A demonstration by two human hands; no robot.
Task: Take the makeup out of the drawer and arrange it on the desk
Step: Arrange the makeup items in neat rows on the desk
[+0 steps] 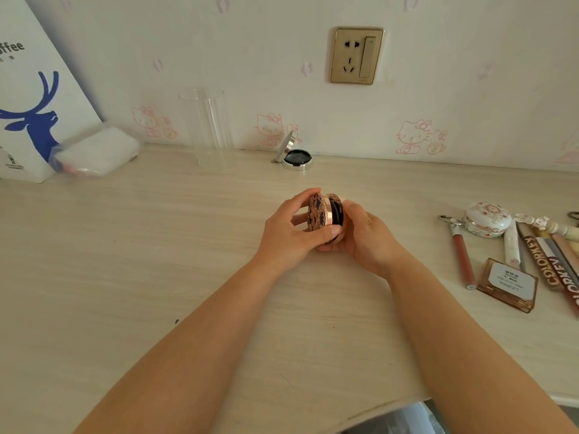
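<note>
Compact [326, 216] is clamped on edge btwn fingers of left hand [289, 231] & right hand [365, 236], w/ lid ajar; it could be dropped onto tabletop [188, 261] below if grip is loosened.

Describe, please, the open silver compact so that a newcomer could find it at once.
Start at the gold wall socket and drop to the back edge of the desk. The silver compact sits there, right of a clear tube. Its lid stands raised and its inside is black, unlike the patterned compact held in both hands.
</note>
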